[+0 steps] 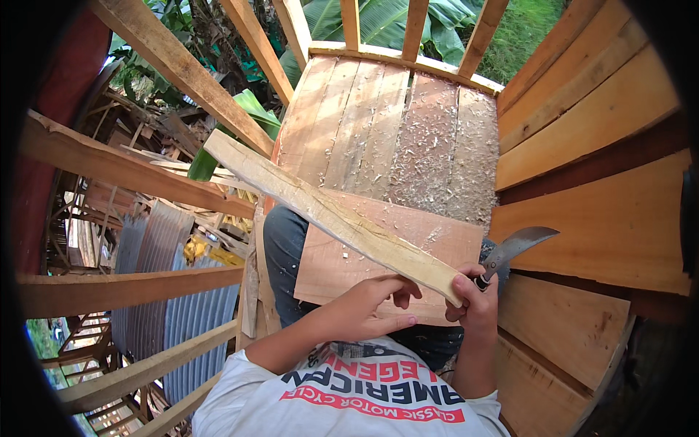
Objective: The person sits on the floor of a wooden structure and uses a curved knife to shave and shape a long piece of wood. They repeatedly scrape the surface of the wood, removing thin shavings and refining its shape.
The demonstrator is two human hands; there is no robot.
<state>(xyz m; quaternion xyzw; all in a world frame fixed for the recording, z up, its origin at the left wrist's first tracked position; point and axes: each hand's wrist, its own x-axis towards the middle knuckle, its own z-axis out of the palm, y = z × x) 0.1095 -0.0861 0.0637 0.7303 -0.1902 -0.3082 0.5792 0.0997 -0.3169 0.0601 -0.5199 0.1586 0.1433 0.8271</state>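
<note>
A long, wavy pale wooden strip (338, 218) slants from the upper left down to my right hand (475, 297). That hand is closed around a knife (513, 251), whose curved blade points up and to the right. The strip's near end is also pinched in the same hand. My left hand (378, 309) is just below the strip, thumb apart and fingers loosely bent, with nothing visible in it. A flat reddish board (342, 266) lies across my lap under the strip.
Wood shavings (437, 156) litter the plank floor (349, 109) ahead. Plank walls (597, 211) stand close on the right. Wooden rails (131, 291) run along the left, with corrugated metal sheets (200, 328) beyond and below. Upright posts (255, 51) and large green leaves (386, 29) are at the far side.
</note>
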